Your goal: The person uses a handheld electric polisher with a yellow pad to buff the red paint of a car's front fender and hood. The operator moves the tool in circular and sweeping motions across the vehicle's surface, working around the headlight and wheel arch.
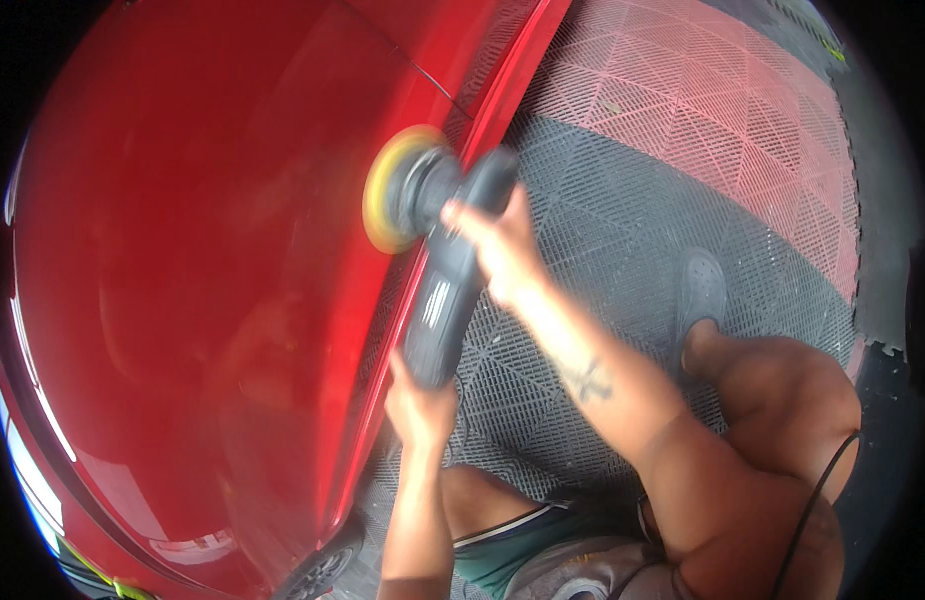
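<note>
We see one black polisher (445,305) with one yellow disc (381,192) at the side of one red car (203,260). Both our hands grasp it: the left hand (423,412) wraps the rear end, the right hand (501,240) the head.

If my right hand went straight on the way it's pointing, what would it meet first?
Your right hand would first meet the black power polisher it grips; beyond that, probably the glossy red car panel, though depth is unclear.
</note>
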Available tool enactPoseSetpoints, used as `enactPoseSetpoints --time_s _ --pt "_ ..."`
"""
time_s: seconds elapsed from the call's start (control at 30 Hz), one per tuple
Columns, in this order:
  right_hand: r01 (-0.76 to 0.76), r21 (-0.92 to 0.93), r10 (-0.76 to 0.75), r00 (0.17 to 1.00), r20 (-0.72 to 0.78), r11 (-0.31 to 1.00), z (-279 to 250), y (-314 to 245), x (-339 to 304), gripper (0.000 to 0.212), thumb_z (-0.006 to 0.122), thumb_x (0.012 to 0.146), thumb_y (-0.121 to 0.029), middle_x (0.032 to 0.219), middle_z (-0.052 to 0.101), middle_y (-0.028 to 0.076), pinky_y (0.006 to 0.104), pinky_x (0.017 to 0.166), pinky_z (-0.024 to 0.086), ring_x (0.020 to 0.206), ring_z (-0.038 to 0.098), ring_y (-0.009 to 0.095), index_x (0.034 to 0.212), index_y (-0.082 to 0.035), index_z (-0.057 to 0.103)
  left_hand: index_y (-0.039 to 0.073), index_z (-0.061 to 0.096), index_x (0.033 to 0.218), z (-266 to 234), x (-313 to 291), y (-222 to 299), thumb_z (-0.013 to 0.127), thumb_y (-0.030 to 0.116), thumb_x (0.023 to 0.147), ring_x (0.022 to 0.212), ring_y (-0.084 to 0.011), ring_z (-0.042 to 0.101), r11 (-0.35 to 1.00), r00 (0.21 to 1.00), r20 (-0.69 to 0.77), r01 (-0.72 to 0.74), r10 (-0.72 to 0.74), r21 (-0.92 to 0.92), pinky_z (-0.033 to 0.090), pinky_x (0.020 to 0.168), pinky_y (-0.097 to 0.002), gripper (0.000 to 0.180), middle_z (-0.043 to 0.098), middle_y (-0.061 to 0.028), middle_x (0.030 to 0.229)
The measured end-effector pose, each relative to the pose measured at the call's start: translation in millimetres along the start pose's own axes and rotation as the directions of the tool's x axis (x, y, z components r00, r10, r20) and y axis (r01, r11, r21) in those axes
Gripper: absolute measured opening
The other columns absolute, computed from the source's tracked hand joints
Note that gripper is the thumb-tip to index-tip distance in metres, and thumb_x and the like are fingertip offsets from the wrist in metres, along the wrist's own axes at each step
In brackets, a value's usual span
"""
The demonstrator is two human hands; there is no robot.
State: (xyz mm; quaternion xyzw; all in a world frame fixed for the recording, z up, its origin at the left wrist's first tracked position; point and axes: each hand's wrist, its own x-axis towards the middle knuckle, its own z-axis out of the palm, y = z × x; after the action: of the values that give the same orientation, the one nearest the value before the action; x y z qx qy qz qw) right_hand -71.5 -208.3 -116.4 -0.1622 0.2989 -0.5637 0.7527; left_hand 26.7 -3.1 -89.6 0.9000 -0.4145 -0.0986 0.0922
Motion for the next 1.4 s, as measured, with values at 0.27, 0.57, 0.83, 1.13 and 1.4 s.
enactPoseSetpoints --time_s 0.27,0.57,0.83,1.13,1.4 --pt "-0.109 0.042 0.102 0.984 0.145 0.993 -49 -17 62 0.045 0.082 0.093 -0.014 0.108 0.069 0.011 0.0433 0.079 0.067 0.089 0.074 0.023 0.128 -0.003 0.057 0.008 0.049 0.149 24 25 53 0.078 0.014 0.084 0.09 -0.0509 0.077 0.988 0.999 -0.031 -0.016 0.021 0.153 0.061 0.083 -0.061 0.071 0.077 -0.0302 0.091" --pt "-0.305 0.112 0.297 0.951 0.085 0.946 -26 112 -105 0.091 0.087 0.087 -0.009 0.135 0.054 0.013 0.0457 0.106 0.057 0.121 0.061 0.023 0.158 -0.007 0.029 0.004 0.051 0.147 -18 -79 -118 0.082 0.011 0.082 0.085 -0.0516 0.077 0.951 0.995 -0.033 0.095 -0.09 0.295 0.061 0.078 -0.0609 0.073 0.077 -0.0292 0.088" --pt "-0.304 0.13 0.294 0.952 0.09 0.944 -31 121 -112 0.086 0.085 0.089 -0.008 0.133 0.055 0.014 0.0447 0.103 0.058 0.119 0.063 0.023 0.155 -0.005 0.03 0.003 0.049 0.148 -13 -88 -131 0.083 0.011 0.079 0.085 -0.051 0.076 0.953 0.997 -0.055 0.062 -0.048 0.295 0.061 0.079 -0.0598 0.077 0.077 -0.0282 0.089" --pt "-0.14 0.104 0.136 0.989 0.05 0.985 -53 16 47 0.068 0.081 0.092 -0.017 0.125 0.063 0.014 0.0501 0.09 0.065 0.108 0.071 0.028 0.15 -0.008 0.046 0.008 0.046 0.143 19 10 37 0.078 0.014 0.087 0.089 -0.0511 0.077 0.974 1.0 0.013 0.011 -0.014 0.226 0.061 0.081 -0.0625 0.065 0.079 -0.0264 0.096" --pt "-0.141 0.023 0.136 0.979 0.153 0.99 -78 -73 179 0.045 0.08 0.093 -0.027 0.102 0.071 0.014 0.0457 0.079 0.066 0.086 0.074 0.026 0.124 -0.001 0.061 0.004 0.045 0.136 47 80 157 0.073 0.016 0.094 0.088 -0.0488 0.078 0.983 0.987 0.0 -0.158 0.159 0.092 0.062 0.079 -0.0621 0.052 0.079 -0.0245 0.101"
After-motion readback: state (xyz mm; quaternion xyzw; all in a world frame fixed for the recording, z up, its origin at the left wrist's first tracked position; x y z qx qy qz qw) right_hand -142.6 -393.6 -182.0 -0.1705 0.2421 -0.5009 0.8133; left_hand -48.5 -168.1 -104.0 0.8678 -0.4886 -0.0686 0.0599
